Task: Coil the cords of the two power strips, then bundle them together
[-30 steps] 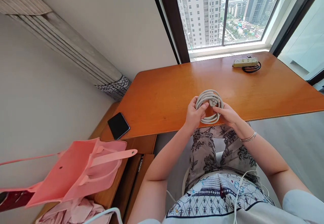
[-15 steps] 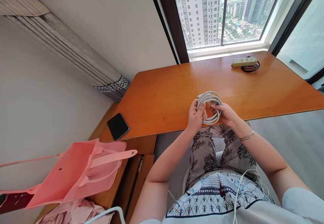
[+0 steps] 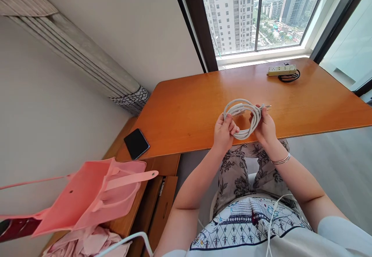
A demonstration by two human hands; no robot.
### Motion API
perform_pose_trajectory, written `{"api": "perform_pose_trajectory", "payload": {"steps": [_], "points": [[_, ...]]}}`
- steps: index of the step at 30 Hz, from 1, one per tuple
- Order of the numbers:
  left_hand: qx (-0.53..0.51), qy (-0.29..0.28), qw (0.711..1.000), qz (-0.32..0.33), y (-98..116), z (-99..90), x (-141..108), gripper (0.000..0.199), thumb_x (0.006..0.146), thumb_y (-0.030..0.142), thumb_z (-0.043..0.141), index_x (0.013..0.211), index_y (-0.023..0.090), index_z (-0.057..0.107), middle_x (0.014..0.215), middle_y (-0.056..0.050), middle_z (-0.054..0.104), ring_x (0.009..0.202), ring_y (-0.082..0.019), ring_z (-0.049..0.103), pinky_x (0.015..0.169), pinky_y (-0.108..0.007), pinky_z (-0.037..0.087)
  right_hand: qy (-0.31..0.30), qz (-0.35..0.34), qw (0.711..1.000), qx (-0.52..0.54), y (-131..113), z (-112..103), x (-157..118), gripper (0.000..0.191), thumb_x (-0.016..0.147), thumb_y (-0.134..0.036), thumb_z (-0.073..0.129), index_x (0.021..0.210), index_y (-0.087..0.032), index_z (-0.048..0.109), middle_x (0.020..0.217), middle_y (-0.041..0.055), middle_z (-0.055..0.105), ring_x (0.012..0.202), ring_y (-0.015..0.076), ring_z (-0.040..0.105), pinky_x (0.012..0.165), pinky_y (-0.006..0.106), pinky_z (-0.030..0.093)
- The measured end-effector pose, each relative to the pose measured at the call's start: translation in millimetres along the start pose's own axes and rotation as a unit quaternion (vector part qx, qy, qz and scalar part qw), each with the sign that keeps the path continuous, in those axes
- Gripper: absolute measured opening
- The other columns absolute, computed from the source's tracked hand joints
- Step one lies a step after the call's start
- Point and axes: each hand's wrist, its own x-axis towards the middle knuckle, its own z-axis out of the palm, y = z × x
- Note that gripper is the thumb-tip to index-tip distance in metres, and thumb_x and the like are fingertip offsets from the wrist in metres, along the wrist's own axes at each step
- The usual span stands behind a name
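Observation:
A coiled white cable (image 3: 245,134) is held up just over the front edge of the wooden table (image 3: 186,113). My left hand (image 3: 225,133) is closed round the left side of the coil. On the right side, my right hand (image 3: 265,125) grips the coil near its plug, whose prongs point right. The fingertips of my right hand are partly hidden behind the loops.
A power strip (image 3: 281,70) with a black cord lies at the table's back right. A dark phone (image 3: 136,144) rests at the left corner. Beside the table is an open pink bag (image 3: 78,195), with pink cloth (image 3: 87,243) below it.
My right hand has turned upward and moved slightly right, and the plug now shows beyond its fingers. The coil has spread wider, with a loop rising at the top.

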Motion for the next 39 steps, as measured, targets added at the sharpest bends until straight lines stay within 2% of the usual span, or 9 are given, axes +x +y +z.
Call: {"api": "perform_pose_trajectory", "payload": {"steps": [4,9,15,18,22,29,34,36,39], "points": [[-0.014,0.041,0.999,-0.004,-1.4,4.7,0.1,0.05,0.076,0.046,0.085,0.07,0.02,0.042,0.047,0.013,0.028,0.039,-0.003,0.028,0.048,-0.018,0.04,-0.002,-0.037,0.999,-0.018,7.4,2.8,-12.8,0.05,0.073,-0.065,0.079,0.1,-0.024,0.067,0.089,-0.0025,0.071,0.08,0.0139,0.067,0.08,0.03,0.057],[-0.037,0.083,0.996,0.011,-7.5,10.4,2.5,0.05,0.079,0.045,0.082,0.069,0.02,0.04,0.046,0.014,0.025,0.038,-0.002,0.024,0.043,-0.018,0.03,-0.033,0.033,0.999,-0.026,14.3,9.1,-25.1,0.051,0.079,-0.072,0.068,0.098,-0.026,0.064,0.083,0.0004,0.071,0.081,0.0191,0.07,0.08,0.038,0.06],[-0.008,0.02,1.0,-0.022,-9.3,8.2,-6.0,0.051,0.071,0.046,0.088,0.071,0.021,0.043,0.044,0.014,0.037,0.038,-0.004,0.036,0.054,-0.02,0.047,0.046,-0.068,0.996,-0.043,7.8,5.0,-6.2,0.046,0.078,-0.063,0.074,0.103,-0.028,0.058,0.073,-0.0046,0.067,0.071,0.017,0.07,0.076,0.036,0.061],[-0.006,0.035,0.999,-0.032,-7.8,5.4,-8.9,0.047,0.074,0.044,0.086,0.072,0.021,0.045,0.043,0.014,0.036,0.038,-0.004,0.036,0.058,-0.022,0.05,0.058,-0.078,0.993,-0.066,7.8,1.7,1.4,0.046,0.077,-0.062,0.075,0.1,-0.027,0.058,0.074,-0.0036,0.068,0.075,0.0195,0.072,0.074,0.037,0.061],[-0.025,0.056,0.998,-0.023,-9.0,2.6,-9.9,0.044,0.079,0.042,0.083,0.071,0.02,0.046,0.041,0.014,0.032,0.036,-0.003,0.032,0.056,-0.02,0.048,0.039,-0.055,0.996,-0.05,13.1,-3.0,5.6,0.04,0.077,-0.057,0.078,0.093,-0.025,0.061,0.079,-0.002,0.071,0.07,0.0167,0.069,0.073,0.035,0.061],[-0.065,0.035,0.997,0.019,-11.2,-1.0,-9.6,0.041,0.084,0.032,0.08,0.069,0.02,0.043,0.039,0.014,0.029,0.033,-0.003,0.023,0.045,-0.017,0.034,0.039,0.083,0.995,0.046,17.3,0.1,8.2,0.02,0.088,-0.037,0.071,0.082,-0.023,0.058,0.069,-0.0047,0.068,0.066,0.0127,0.066,0.069,0.026,0.059],[-0.072,0.108,0.991,0.032,-9.3,1.6,-1.2,0.042,0.086,0.034,0.078,0.07,0.02,0.043,0.043,0.014,0.028,0.035,-0.002,0.025,0.047,-0.017,0.036,0.077,-0.106,0.987,0.09,9.0,12.4,-10.2,0.023,0.085,-0.038,0.074,0.094,-0.025,0.058,0.076,-0.0076,0.067,0.069,0.0074,0.066,0.073,0.021,0.056],[-0.075,0.127,0.988,0.044,-10.4,4.3,2.5,0.042,0.087,0.035,0.077,0.07,0.02,0.042,0.043,0.014,0.028,0.035,-0.002,0.024,0.046,-0.016,0.035,0.054,-0.092,0.991,0.08,9.9,16.9,-20.7,0.031,0.082,-0.046,0.077,0.095,-0.025,0.059,0.077,-0.0066,0.068,0.071,0.0083,0.067,0.074,0.022,0.057],[-0.071,0.147,0.984,0.072,-16.1,8.0,5.6,0.045,0.088,0.04,0.076,0.069,0.02,0.04,0.044,0.014,0.028,0.036,-0.002,0.025,0.046,-0.016,0.036,-0.037,-0.013,0.999,0.018,15.8,21.1,-36.0,0.046,0.068,-0.05,0.086,0.096,-0.023,0.061,0.085,-0.0028,0.07,0.077,0.0136,0.07,0.078,0.029,0.059]]}}
